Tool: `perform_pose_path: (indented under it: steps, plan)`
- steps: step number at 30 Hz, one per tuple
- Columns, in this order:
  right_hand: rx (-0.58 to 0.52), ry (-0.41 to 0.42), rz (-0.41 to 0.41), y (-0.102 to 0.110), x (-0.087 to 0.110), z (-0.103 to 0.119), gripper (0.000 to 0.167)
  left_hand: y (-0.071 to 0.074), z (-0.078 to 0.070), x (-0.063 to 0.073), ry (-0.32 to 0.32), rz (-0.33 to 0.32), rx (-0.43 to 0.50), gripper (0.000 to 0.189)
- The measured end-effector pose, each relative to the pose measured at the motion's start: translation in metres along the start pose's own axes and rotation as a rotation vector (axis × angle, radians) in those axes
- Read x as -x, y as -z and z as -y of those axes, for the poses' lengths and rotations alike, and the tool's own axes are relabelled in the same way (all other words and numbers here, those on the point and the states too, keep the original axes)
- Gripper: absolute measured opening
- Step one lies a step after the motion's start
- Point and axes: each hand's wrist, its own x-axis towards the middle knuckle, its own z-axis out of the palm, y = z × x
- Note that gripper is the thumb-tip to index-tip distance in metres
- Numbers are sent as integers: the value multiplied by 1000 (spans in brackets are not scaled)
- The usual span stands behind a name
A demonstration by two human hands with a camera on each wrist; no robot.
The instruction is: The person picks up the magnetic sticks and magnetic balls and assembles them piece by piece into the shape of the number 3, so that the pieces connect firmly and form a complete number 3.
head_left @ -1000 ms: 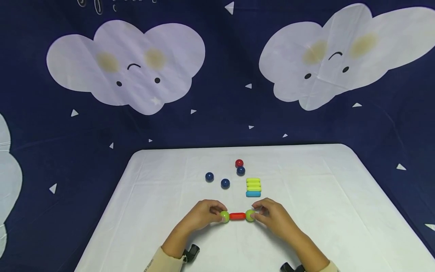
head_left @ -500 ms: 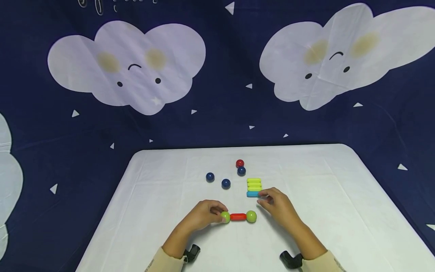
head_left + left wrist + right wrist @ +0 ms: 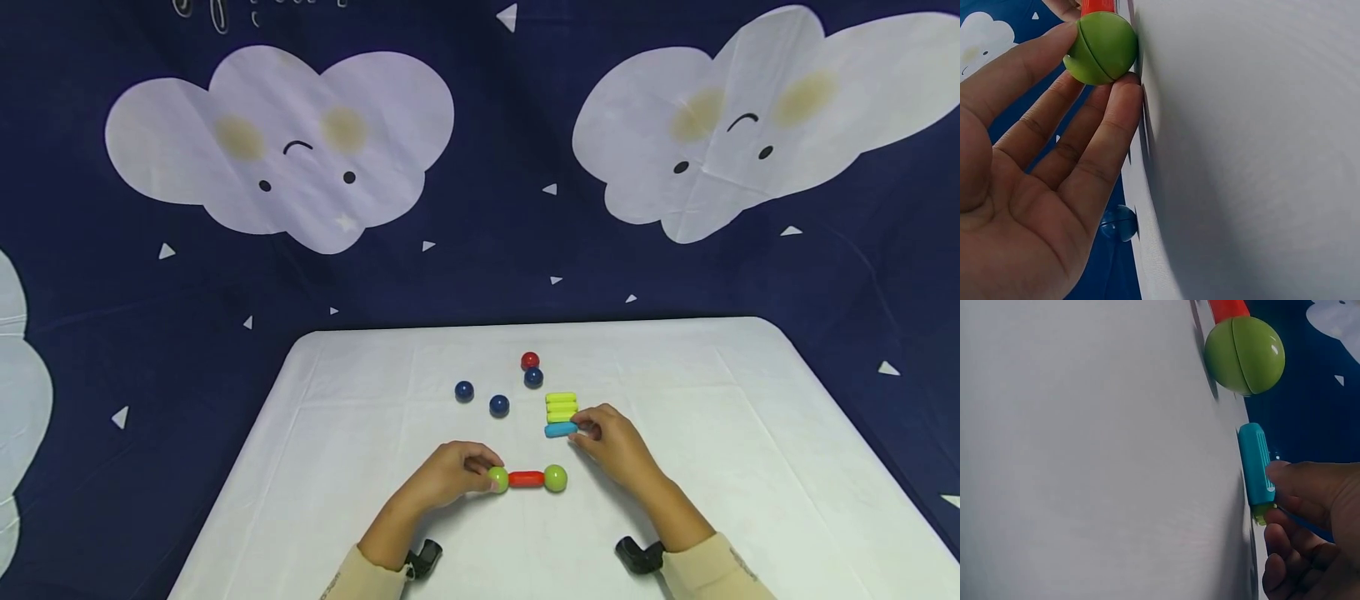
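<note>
My left hand [image 3: 452, 477] pinches a green ball [image 3: 498, 480] between thumb and fingertips; the left wrist view shows the grip on this green ball [image 3: 1102, 49] closely. A red rod [image 3: 527, 479] joins it to a second green ball [image 3: 555, 478], forming a dumbbell shape on the table. My right hand [image 3: 617, 446] pinches the right end of a blue rod [image 3: 558, 430], which lies slightly tilted just in front of several yellow-green rods [image 3: 561, 407]. In the right wrist view the thumb presses the side of the ribbed blue rod [image 3: 1254, 461].
Farther back on the white table [image 3: 375, 375] are a red ball [image 3: 530, 361] right beside a dark blue ball [image 3: 533, 378], plus two more dark blue balls, one nearer [image 3: 499, 406] and one at left [image 3: 464, 391]. A navy cloth with clouds [image 3: 277, 150] hangs behind.
My right hand has left the right green ball, moved up to the blue rod and taken its end, tilting the rod slightly. The left hand stays on its ball.
</note>
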Motion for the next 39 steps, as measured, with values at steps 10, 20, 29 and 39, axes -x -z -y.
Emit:
perform_pose_path:
  steps: [10,20,29,39]
  plan:
    - [-13,-19,49,-2,0,-4,19,0,1,1,-13,8,24,21]
    - [-39,-27,57,-1,0,-4,17,-1,1,0,-6,13,32,21]
    - [-225,-126,90,5,5,-4,19,-2,-1,-1,2,16,30,21]
    - [-468,-159,117,6,6,-6,24,-5,-1,-1,1,8,14,21]
